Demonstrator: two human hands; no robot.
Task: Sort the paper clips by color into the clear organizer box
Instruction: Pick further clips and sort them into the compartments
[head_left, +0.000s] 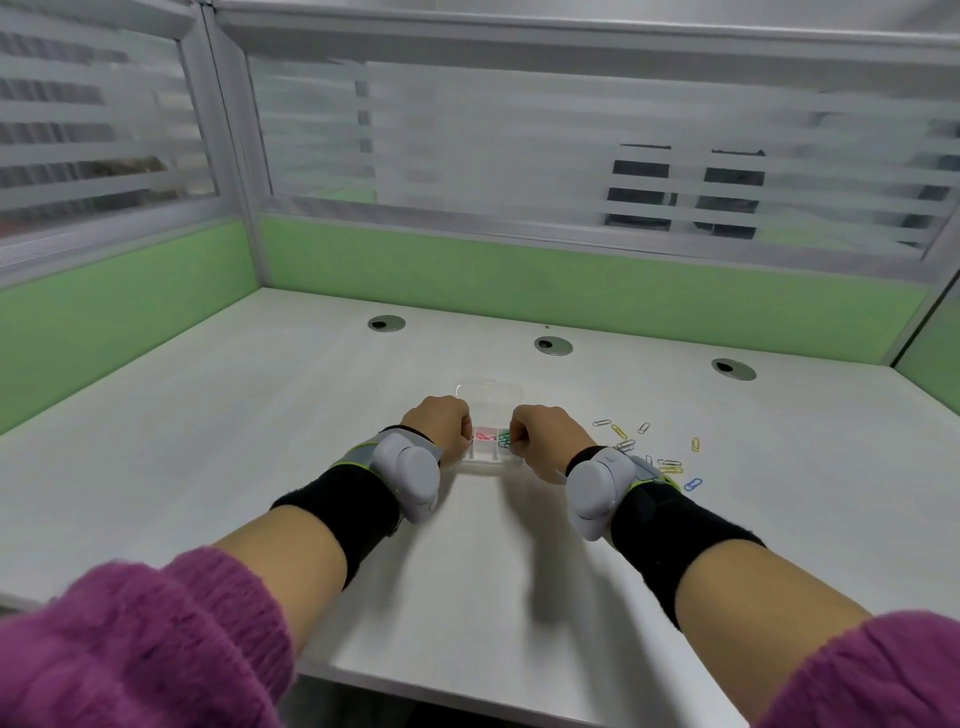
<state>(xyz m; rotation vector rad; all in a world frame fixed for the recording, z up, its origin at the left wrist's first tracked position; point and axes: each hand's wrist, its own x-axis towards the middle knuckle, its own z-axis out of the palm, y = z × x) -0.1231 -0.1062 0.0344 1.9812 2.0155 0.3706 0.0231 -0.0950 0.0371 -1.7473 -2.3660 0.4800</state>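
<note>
sorting partway: red + green in, rest loose on desk

organizer box (487, 460) sits mid-desk (291, 415) btwn both hands, clear lid (491, 391) flipped open behind it. red clips (484, 435) lie in one compartment, green clips (503, 442) in the one just to its right. near compartments look empty, tho the plastic is too clear/small to be sure.

left hand (439, 423): fingers curled, knuckles against box's left side; looks like it steadies the box, but fingers are hidden behind the hand, so can't tell if it actually grips. right hand (545, 436): fingers curled, tips right at the green clips; can't tell whether a clip is pinched btwn them.

still to do, by my read: the loose pile (652, 452) on the desk right of the box, approx a dozen clips, w/ silver, yellow and one blue clip (692, 484) nearest the wrist. so 2 colors look done, 3 not started; maybe a third to half thru.
</note>
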